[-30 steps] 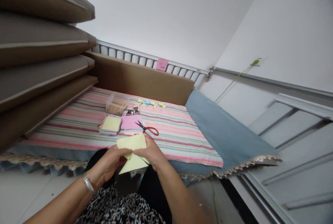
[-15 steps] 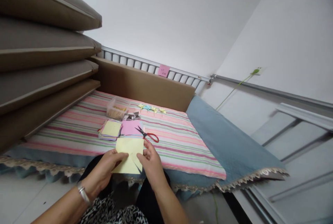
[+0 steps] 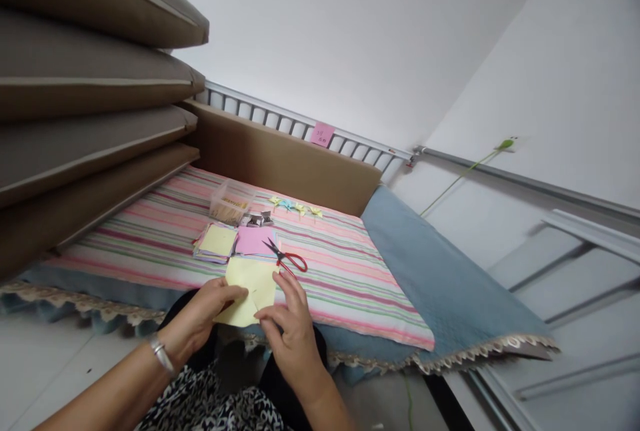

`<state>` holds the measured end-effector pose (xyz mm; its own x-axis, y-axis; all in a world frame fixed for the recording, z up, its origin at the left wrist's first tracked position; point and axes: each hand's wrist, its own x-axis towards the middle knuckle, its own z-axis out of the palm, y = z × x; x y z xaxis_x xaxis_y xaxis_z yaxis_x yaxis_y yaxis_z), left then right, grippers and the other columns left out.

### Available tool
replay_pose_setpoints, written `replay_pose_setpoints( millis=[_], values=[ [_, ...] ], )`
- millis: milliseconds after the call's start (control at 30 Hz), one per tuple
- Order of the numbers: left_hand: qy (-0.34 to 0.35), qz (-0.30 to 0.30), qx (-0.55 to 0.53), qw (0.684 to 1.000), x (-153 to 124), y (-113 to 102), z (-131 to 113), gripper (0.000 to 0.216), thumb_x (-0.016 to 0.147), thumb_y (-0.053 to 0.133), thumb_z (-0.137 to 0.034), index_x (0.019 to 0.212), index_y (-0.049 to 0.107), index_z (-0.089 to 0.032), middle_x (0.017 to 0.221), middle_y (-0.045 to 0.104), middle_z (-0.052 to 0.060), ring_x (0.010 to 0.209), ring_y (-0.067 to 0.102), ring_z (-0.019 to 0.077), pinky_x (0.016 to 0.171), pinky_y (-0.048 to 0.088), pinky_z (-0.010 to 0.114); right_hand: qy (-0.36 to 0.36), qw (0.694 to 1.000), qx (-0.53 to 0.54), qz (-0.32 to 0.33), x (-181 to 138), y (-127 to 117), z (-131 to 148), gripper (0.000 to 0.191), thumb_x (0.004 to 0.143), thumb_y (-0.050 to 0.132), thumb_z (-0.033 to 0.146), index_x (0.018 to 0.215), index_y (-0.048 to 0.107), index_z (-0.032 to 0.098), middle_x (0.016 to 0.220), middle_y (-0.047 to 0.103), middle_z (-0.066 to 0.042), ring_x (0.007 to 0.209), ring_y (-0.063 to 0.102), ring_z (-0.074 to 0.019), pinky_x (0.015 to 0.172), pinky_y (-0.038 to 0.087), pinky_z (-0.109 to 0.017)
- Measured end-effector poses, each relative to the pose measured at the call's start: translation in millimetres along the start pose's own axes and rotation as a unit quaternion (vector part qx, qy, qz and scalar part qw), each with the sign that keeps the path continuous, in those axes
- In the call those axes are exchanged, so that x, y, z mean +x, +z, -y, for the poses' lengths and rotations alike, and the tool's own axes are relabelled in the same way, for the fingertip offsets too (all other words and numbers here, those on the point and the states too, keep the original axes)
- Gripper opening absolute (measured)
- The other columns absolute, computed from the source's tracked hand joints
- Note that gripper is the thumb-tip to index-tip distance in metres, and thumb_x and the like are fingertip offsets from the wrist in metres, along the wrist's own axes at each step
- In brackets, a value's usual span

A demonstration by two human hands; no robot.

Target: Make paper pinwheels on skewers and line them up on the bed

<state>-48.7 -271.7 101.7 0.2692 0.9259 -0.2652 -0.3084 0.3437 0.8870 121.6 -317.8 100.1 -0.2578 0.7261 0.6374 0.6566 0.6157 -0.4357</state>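
With the left hand (image 3: 207, 307), pinches a yellow sheet (image 3: 243, 277) by its left edge; with the right hand (image 3: 290, 327), partly spread, touches its right side, cannot tell whether pinching. Holds it at the near edge of the striped cloth (image 3: 350, 284). Beyond: red-handled scissors (image 3: 281, 256) across pink paper (image 3: 251, 241), paper stack (image 3: 218, 242), clear box (image 3: 230, 207), small pinwheels (image 3: 287, 205).

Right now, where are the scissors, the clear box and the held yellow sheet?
Scissors (image 3: 280, 255): head view, near the pivot.
Clear box (image 3: 225, 213): head view, on its front wall.
Held yellow sheet (image 3: 253, 277): head view, on its upper middle.
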Motion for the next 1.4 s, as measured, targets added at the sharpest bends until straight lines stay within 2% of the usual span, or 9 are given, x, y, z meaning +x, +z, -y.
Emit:
replay_pose_setpoints(
  millis=[133,300,500,1000,1167,1200,1267,1333,1400],
  values=[
    [0.013,-0.008,0.013,1.0,0,1,5,0.023,0.058,0.071,-0.023,0.077,0.07,-0.009,0.062,0.07,0.006,0.051,0.057,0.0149,0.051,0.038,0.023,0.097,0.994,0.013,0.045,9,-2,9,0.011,0.08,0.061,0.014,0.079,0.069,0.022,0.14,0.045,-0.008,0.136,0.027,-0.0282,0.106,0.03,-0.05],
    [0.01,-0.006,0.032,0.999,-2,5,8,0.026,0.057,0.072,-0.023,0.079,0.07,-0.009,0.064,0.071,0.005,0.054,0.058,0.0151,0.053,0.038,0.023,0.159,0.986,0.005,0.045,16,0,15,0.01,0.078,0.062,0.013,0.075,0.069,0.02,0.14,0.045,-0.011,0.136,0.028,-0.0287,0.107,0.028,-0.049],
    [-0.01,-0.001,0.042,0.999,2,4,10,0.025,0.055,0.073,-0.024,0.075,0.069,-0.01,0.059,0.068,0.004,0.052,0.057,0.0152,0.052,0.038,0.024,0.166,0.985,-0.006,0.048,16,5,11,0.008,0.077,0.062,0.013,0.075,0.067,0.019,0.14,0.045,-0.013,0.136,0.027,-0.0284,0.108,0.026,-0.049],
    [-0.029,0.071,0.033,0.997,-3,1,13,0.031,0.058,0.076,-0.026,0.084,0.073,-0.009,0.073,0.074,0.008,0.058,0.06,0.0146,0.058,0.039,0.023,0.22,0.973,-0.032,0.058,18,11,10,0.009,0.07,0.063,0.009,0.067,0.067,0.017,0.131,0.054,-0.015,0.13,0.037,-0.0304,0.106,0.028,-0.047],
    [-0.02,0.019,0.075,0.997,1,-1,14,0.026,0.055,0.073,-0.021,0.078,0.072,-0.01,0.066,0.072,0.005,0.054,0.058,0.0145,0.055,0.038,0.024,0.225,0.971,-0.035,0.064,19,11,12,0.004,0.07,0.065,0.014,0.07,0.067,0.017,0.127,0.057,-0.014,0.126,0.041,-0.0305,0.104,0.031,-0.046],
    [-0.022,0.012,0.083,0.996,2,-2,13,0.023,0.054,0.072,-0.02,0.076,0.071,-0.011,0.064,0.071,0.004,0.052,0.057,0.0143,0.054,0.038,0.024,0.226,0.972,-0.033,0.061,20,8,13,0.006,0.069,0.066,0.015,0.075,0.067,0.017,0.126,0.057,-0.015,0.124,0.043,-0.0304,0.104,0.032,-0.045],
    [-0.032,0.018,0.102,0.994,2,-3,10,0.021,0.053,0.07,-0.021,0.072,0.07,-0.011,0.062,0.071,0.004,0.052,0.057,0.0149,0.054,0.038,0.024,0.224,0.973,-0.02,0.049,24,-1,12,0.025,0.067,0.068,0.016,0.093,0.066,0.017,0.125,0.057,-0.015,0.122,0.045,-0.029,0.104,0.032,-0.044],
    [-0.052,0.045,0.127,0.99,0,-3,6,0.022,0.052,0.069,-0.021,0.071,0.071,-0.011,0.063,0.071,0.005,0.054,0.059,0.0164,0.056,0.039,0.025,0.232,0.972,0.007,0.044,29,-11,10,0.046,0.066,0.068,0.016,0.111,0.06,0.018,0.123,0.057,-0.012,0.12,0.046,-0.027,0.104,0.033,-0.042],
    [-0.069,0.083,0.152,0.982,-2,-2,3,0.022,0.052,0.068,-0.021,0.071,0.072,-0.011,0.063,0.071,0.005,0.055,0.06,0.0172,0.057,0.039,0.025,0.264,0.96,0.062,0.071,33,-18,5,0.06,0.064,0.07,0.017,0.122,0.054,0.021,0.119,0.06,-0.009,0.114,0.052,-0.0254,0.1,0.037,-0.041]
  ],
)
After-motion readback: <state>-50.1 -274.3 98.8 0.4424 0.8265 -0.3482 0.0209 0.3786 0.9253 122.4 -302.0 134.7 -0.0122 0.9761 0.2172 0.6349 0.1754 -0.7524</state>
